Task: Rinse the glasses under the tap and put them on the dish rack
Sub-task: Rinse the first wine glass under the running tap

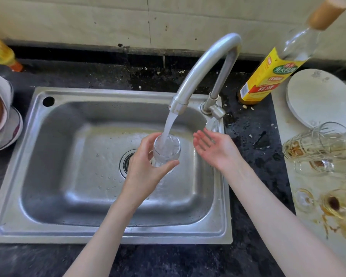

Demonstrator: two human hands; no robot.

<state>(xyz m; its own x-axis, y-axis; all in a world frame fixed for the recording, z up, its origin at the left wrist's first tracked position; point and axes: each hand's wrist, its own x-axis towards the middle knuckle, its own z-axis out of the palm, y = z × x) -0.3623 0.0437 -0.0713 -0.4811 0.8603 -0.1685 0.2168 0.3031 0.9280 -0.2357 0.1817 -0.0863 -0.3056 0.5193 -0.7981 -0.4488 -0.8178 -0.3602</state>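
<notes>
My left hand (146, 164) grips a small clear glass (166, 149) over the steel sink (54, 136), mouth up. Water pours from the curved tap (204, 66) straight into the glass. My right hand (216, 146) hovers just right of the glass, palm up with fingers relaxed, holding nothing. On the pale surface to the right, several stained glasses (318, 144) lie and stand together, some with brown residue.
A white plate (320, 98) leans at the back right beside a yellow-labelled bottle (272, 72). Stacked bowls and plates (0, 114) sit left of the sink. A yellow bottle (0, 50) stands at the far left. Dark counter surrounds the sink.
</notes>
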